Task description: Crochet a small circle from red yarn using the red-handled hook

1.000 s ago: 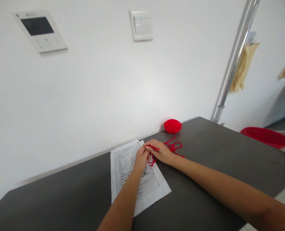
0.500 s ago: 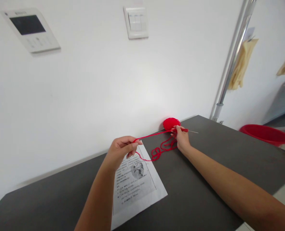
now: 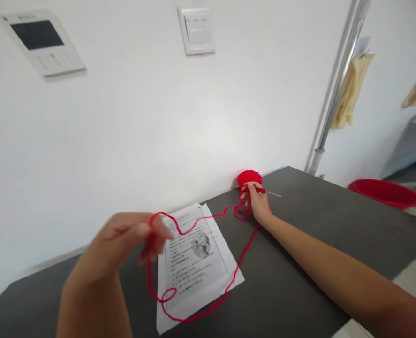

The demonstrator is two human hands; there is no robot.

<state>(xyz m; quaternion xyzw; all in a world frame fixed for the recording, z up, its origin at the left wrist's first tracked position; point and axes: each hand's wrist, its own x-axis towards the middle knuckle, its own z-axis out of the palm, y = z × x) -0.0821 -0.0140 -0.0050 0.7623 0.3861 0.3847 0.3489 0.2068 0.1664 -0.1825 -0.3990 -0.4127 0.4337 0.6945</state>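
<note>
My left hand [image 3: 133, 239], somewhat blurred, is raised at the left edge of the paper, its fingers closed on red yarn [image 3: 208, 310]. From it one strand runs across the paper to my right hand, while another hangs down, makes a small loop and curves back to the right. My right hand [image 3: 260, 205] grips a crochet hook [image 3: 261, 190] with a red handle and a thin metal shaft pointing right. Just behind that hand, against the wall, lies a ball of red yarn [image 3: 249, 176]. Small yarn loops [image 3: 242, 217] lie beneath its fingers.
A printed sheet [image 3: 234, 274] lies on the dark grey table [image 3: 299, 225]. The white wall behind bears a switch panel [image 3: 199, 30] and an intercom [image 3: 46, 44]. At the right are a metal pole [image 3: 337, 94], hanging yellowish gloves [image 3: 351, 91] and a red basin [image 3: 385, 193].
My left hand has moved left and toward me, drawing yarn with it. The taut strand has slackened, and yarn now sweeps in a wide curve over the paper. My right hand has barely shifted.
</note>
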